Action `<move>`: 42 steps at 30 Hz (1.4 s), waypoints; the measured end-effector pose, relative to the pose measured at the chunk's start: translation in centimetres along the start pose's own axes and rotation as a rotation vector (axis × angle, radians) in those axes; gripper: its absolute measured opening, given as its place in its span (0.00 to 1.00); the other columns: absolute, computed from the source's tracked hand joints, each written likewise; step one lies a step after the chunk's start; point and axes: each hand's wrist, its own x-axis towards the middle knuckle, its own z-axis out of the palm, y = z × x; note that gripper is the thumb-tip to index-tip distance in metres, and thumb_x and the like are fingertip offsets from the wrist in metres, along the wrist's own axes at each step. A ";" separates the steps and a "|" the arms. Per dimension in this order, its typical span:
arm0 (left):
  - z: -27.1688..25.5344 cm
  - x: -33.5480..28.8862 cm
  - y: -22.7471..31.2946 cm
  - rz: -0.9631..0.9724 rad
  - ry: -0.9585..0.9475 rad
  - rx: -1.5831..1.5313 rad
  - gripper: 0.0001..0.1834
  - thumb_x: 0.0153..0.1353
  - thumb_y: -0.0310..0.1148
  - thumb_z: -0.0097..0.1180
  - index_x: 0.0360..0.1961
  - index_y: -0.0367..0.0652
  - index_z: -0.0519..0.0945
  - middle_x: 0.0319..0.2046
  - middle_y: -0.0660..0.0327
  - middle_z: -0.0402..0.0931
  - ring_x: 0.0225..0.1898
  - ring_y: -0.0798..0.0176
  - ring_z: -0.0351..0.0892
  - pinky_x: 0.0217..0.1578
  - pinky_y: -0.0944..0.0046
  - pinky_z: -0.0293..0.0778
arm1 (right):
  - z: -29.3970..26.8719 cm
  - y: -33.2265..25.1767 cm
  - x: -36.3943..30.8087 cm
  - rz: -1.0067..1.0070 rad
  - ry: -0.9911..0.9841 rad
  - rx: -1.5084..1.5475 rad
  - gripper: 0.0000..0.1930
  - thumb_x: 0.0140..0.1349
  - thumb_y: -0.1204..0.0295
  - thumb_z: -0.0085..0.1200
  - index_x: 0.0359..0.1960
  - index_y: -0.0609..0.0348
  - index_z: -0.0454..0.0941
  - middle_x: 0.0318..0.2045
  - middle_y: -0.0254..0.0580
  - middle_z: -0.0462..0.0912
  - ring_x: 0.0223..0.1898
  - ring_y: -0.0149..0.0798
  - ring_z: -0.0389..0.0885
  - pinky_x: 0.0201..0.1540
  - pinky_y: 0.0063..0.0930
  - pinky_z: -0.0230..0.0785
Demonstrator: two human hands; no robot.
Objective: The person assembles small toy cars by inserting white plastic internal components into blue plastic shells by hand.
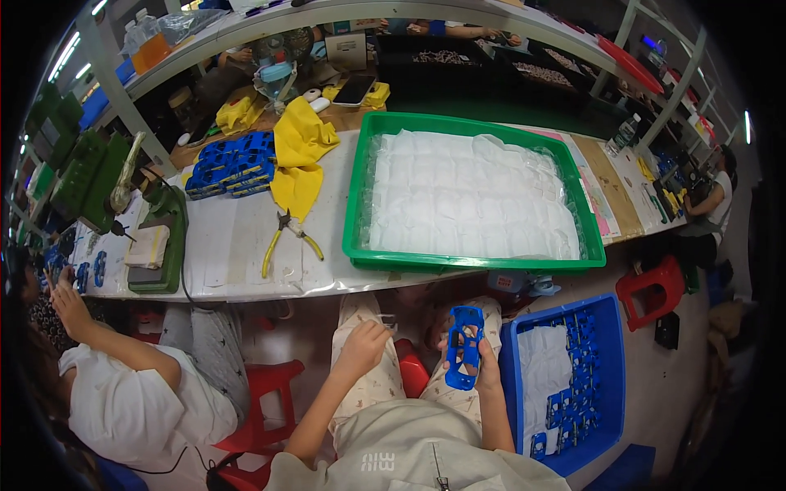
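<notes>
Over my lap, my right hand (pixel 489 370) grips a blue plastic frame (pixel 465 348) by its right side. The frame is long, stands roughly upright in the picture and has openings through its middle. To its left, apart from it, my left hand (pixel 366 347) is closed with fingertips pinched together. Something thin and pale shows at those fingertips, too small to name. On the table ahead stands a green tray (pixel 483 263) lined with clear plastic and white padded sheets. By my right side, a blue crate (pixel 616 360) holds a white sheet and many similar blue parts.
Yellow-handled pliers (pixel 282 241) lie near the table edge, beside a yellow cloth (pixel 296 155) and stacked blue parts (pixel 233 166). A green bench machine (pixel 160 237) stands left, near a seated co-worker (pixel 147 393). Red stools (pixel 274 401) are on the floor. A shelf (pixel 360 20) spans overhead.
</notes>
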 end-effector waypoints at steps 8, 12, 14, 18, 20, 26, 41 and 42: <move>-2.4 2.0 6.7 0.298 0.252 -0.067 0.15 0.41 0.24 0.54 0.36 0.39 0.78 0.34 0.62 0.74 0.38 0.63 0.72 0.36 0.65 0.70 | -0.8 0.9 1.0 0.028 0.154 0.182 0.25 0.64 0.51 0.31 0.55 0.56 0.58 0.42 0.52 0.72 0.31 0.42 0.77 0.33 0.32 0.72; -0.6 1.8 8.0 0.464 0.255 -0.069 0.13 0.43 0.26 0.54 0.34 0.41 0.77 0.35 0.63 0.74 0.38 0.65 0.72 0.35 0.67 0.67 | 0.2 0.4 1.4 0.022 0.135 0.139 0.29 0.63 0.48 0.29 0.52 0.61 0.62 0.41 0.52 0.74 0.35 0.42 0.77 0.37 0.34 0.71; -0.2 1.7 8.2 0.454 0.223 -0.054 0.14 0.42 0.26 0.52 0.34 0.41 0.78 0.34 0.64 0.74 0.38 0.66 0.72 0.36 0.67 0.66 | -0.3 0.5 1.2 0.013 0.142 0.135 0.30 0.63 0.47 0.29 0.52 0.62 0.62 0.41 0.52 0.74 0.35 0.42 0.77 0.36 0.33 0.71; -0.4 1.7 8.4 0.450 0.214 -0.022 0.14 0.42 0.25 0.52 0.34 0.42 0.78 0.34 0.64 0.74 0.38 0.66 0.71 0.36 0.67 0.65 | -0.4 0.1 1.0 -0.013 0.150 0.121 0.29 0.63 0.48 0.29 0.51 0.63 0.63 0.40 0.52 0.74 0.33 0.42 0.78 0.34 0.32 0.72; -0.5 1.6 8.5 0.474 0.199 0.012 0.14 0.43 0.25 0.51 0.35 0.42 0.78 0.33 0.64 0.74 0.38 0.66 0.71 0.36 0.67 0.66 | -0.2 0.0 0.8 -0.016 0.143 0.116 0.29 0.63 0.48 0.29 0.51 0.62 0.62 0.39 0.52 0.74 0.32 0.42 0.78 0.33 0.31 0.72; 0.1 2.2 9.6 0.301 0.265 -0.145 0.16 0.38 0.23 0.56 0.33 0.43 0.79 0.31 0.65 0.73 0.34 0.65 0.72 0.34 0.66 0.65 | 0.5 -0.1 0.8 -0.084 0.163 0.044 0.27 0.64 0.52 0.31 0.56 0.59 0.54 0.41 0.54 0.73 0.32 0.40 0.78 0.32 0.27 0.74; 0.3 2.2 10.6 0.320 0.274 -0.137 0.16 0.38 0.22 0.58 0.33 0.41 0.80 0.28 0.65 0.74 0.32 0.66 0.73 0.31 0.68 0.66 | 0.9 0.1 1.0 -0.128 0.162 0.088 0.29 0.63 0.48 0.29 0.52 0.62 0.61 0.41 0.51 0.73 0.32 0.40 0.77 0.31 0.28 0.73; 0.2 2.2 10.6 0.321 0.274 -0.138 0.16 0.38 0.22 0.58 0.33 0.41 0.80 0.28 0.65 0.74 0.32 0.66 0.73 0.31 0.68 0.66 | 1.0 0.0 1.0 -0.135 0.172 0.093 0.29 0.63 0.48 0.28 0.52 0.62 0.61 0.41 0.51 0.73 0.32 0.40 0.77 0.31 0.28 0.73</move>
